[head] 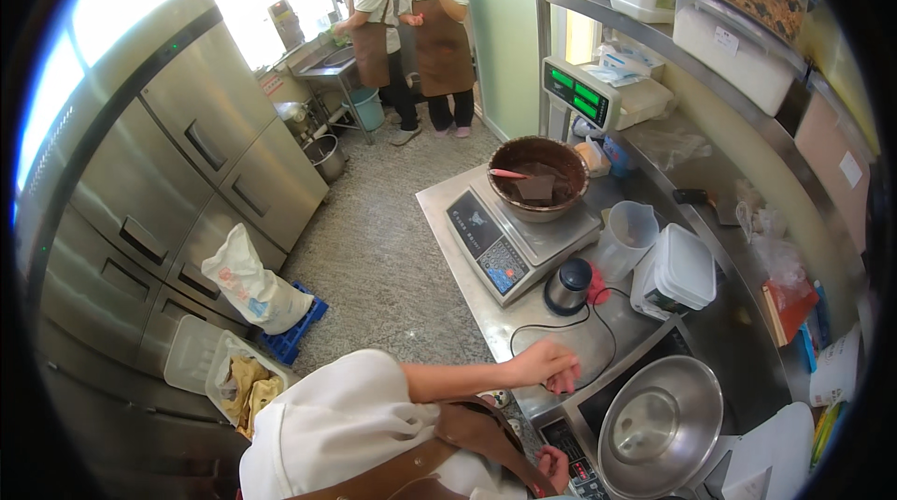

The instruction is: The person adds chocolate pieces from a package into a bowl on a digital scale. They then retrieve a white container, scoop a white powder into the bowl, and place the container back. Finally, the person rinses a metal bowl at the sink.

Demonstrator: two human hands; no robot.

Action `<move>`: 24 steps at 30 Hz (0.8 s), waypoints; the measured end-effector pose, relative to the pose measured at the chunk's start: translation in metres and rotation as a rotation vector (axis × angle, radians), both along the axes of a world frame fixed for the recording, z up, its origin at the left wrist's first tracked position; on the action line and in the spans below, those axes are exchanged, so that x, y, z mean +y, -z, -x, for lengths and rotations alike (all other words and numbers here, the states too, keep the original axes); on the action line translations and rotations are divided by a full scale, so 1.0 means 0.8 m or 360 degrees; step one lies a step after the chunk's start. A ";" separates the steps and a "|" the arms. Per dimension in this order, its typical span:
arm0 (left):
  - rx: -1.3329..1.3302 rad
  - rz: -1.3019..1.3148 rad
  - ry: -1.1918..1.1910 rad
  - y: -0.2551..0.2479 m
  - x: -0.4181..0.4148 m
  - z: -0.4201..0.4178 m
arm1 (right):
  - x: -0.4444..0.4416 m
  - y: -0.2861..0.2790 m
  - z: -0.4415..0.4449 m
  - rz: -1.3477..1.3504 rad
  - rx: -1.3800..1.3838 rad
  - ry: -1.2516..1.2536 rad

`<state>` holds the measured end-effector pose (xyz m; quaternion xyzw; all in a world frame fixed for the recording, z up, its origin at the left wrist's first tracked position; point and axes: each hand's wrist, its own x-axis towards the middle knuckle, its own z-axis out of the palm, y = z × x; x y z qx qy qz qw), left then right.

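My left hand (546, 365) hangs over the steel counter (518, 332), fingers loosely bent and nothing seen in it. A black cord (515, 342) loops beside it from a small steel appliance with a dark cap (569, 286). My right hand (553, 466) is lower, by the lit control panel (580, 470) of a cooktop; its fingers are curled and partly hidden. A wide stainless steel bowl (659, 423) stands on the cooktop. Beyond, a digital scale (490, 248) bears a brown-smeared bowl (536, 212) with dark chocolate-like pieces (538, 188) and a pink-handled utensil (508, 174).
A plastic measuring jug (627, 237) and white tub (680, 272) stand behind the appliance. Storage boxes line the shelf (617, 20). Two people in aprons (371, 44) stand near a sink (340, 58). A white sack (256, 290) sits on a blue pallet (301, 325) by steel refrigerators (189, 142).
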<state>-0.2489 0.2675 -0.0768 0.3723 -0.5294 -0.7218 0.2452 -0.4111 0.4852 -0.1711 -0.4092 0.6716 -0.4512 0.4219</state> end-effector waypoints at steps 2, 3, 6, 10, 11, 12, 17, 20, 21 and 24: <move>-0.0013 -0.0036 -0.0096 0.009 0.037 -0.016 | -0.008 -0.004 0.000 -0.0001 -0.0099 -0.0067; 0.0002 -0.0104 -0.0132 0.014 0.057 -0.025 | -0.011 -0.002 -0.001 0.0005 -0.0138 -0.0112; 0.0038 -0.0192 -0.0190 0.029 0.103 -0.039 | -0.022 0.003 -0.005 0.0012 -0.0240 -0.0205; 0.0041 -0.0125 -0.0135 0.027 0.126 -0.046 | -0.036 -0.008 -0.018 0.0044 -0.0275 -0.0261; 0.0035 -0.0134 -0.0108 0.023 0.124 -0.048 | -0.038 -0.008 -0.021 0.0070 -0.0270 -0.0270; 0.0061 -0.0085 -0.0076 0.026 0.120 -0.050 | -0.038 -0.006 -0.021 0.0062 -0.0256 -0.0291; 0.0171 -0.0205 0.0064 0.041 0.089 -0.053 | -0.038 -0.006 -0.041 0.0077 -0.0221 -0.0089; 0.0279 -0.0300 0.0162 0.051 0.069 -0.061 | -0.048 -0.004 -0.060 0.0098 -0.0167 0.0023; 0.0301 -0.0324 0.0189 0.048 0.060 -0.068 | -0.056 -0.008 -0.069 0.0110 -0.0157 0.0048; 0.0136 -0.0264 0.0235 0.028 0.027 -0.107 | -0.088 -0.021 -0.108 0.0100 -0.0122 0.0097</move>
